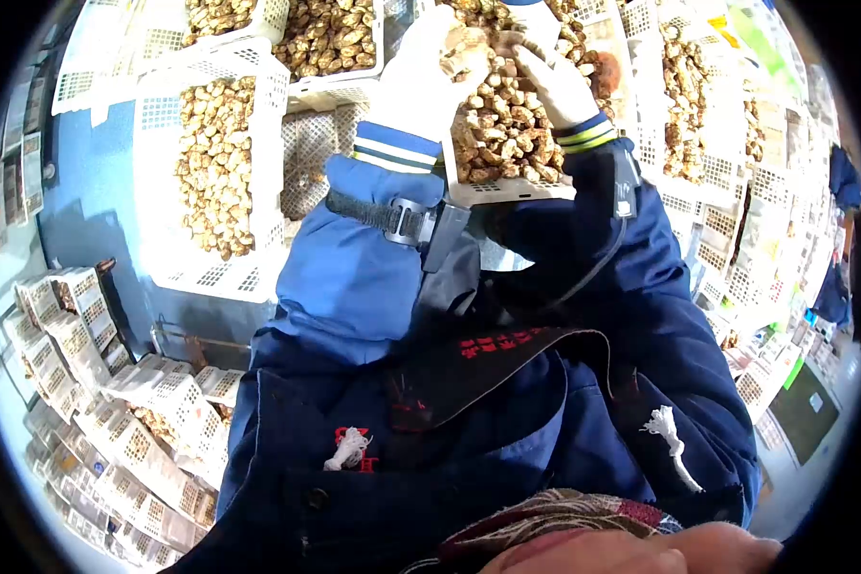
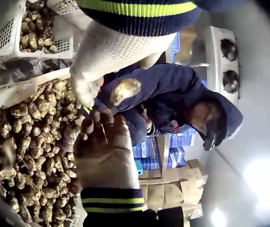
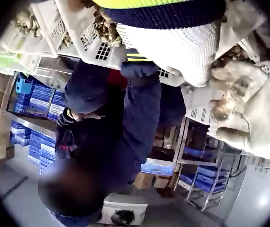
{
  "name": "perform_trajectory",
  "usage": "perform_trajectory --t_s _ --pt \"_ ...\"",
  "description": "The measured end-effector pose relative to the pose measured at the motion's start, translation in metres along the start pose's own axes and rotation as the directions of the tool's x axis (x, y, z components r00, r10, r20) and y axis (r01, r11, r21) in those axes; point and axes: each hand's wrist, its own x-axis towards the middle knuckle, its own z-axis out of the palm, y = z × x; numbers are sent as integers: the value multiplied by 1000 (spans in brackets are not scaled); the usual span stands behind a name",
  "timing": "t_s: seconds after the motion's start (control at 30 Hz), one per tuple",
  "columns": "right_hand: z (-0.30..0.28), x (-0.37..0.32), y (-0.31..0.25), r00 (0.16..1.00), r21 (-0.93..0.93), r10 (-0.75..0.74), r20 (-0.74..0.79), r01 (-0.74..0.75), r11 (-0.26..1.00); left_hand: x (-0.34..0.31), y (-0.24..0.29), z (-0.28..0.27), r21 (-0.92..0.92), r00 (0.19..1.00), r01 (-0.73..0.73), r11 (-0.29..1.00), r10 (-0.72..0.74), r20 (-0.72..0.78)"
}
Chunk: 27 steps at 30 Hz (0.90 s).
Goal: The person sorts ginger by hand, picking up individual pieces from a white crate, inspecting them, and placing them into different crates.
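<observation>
A mushroom (image 3: 227,105) with a pale, brown-cracked surface sits between the thumb and fingers of my white-gloved left hand (image 3: 262,113). This hand is overexposed in the head view. My right hand (image 1: 557,91), also gloved in white, is over the same crate (image 1: 507,191), its fingers pointing toward the left one. Soiled fingertips (image 2: 97,118) of the right glove are visible in the left wrist view, with nothing held between them. Loose mushrooms (image 1: 507,134) fill the crate under both hands.
More white slatted crates of mushrooms stand left (image 1: 215,163) and right (image 1: 684,105). Stacked crates (image 1: 134,421) line the lower left. Another person (image 2: 182,99) in a navy jacket is close by. Blue boxes (image 3: 43,99) and cardboard cartons (image 2: 173,191) sit behind.
</observation>
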Motion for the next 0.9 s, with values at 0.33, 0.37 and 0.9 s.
perform_trajectory --t_s 0.33,0.37,0.9 --pt "29 89 108 951 -968 -300 70 138 210 13 -10 -7 -890 877 186 416 -479 -41" --pt "26 86 96 963 -967 -246 110 162 199 12 -14 -9 -931 862 165 326 -506 -24" --pt "-32 -5 68 984 -548 109 -139 -168 819 21 -10 -19 -972 879 164 169 -473 66"
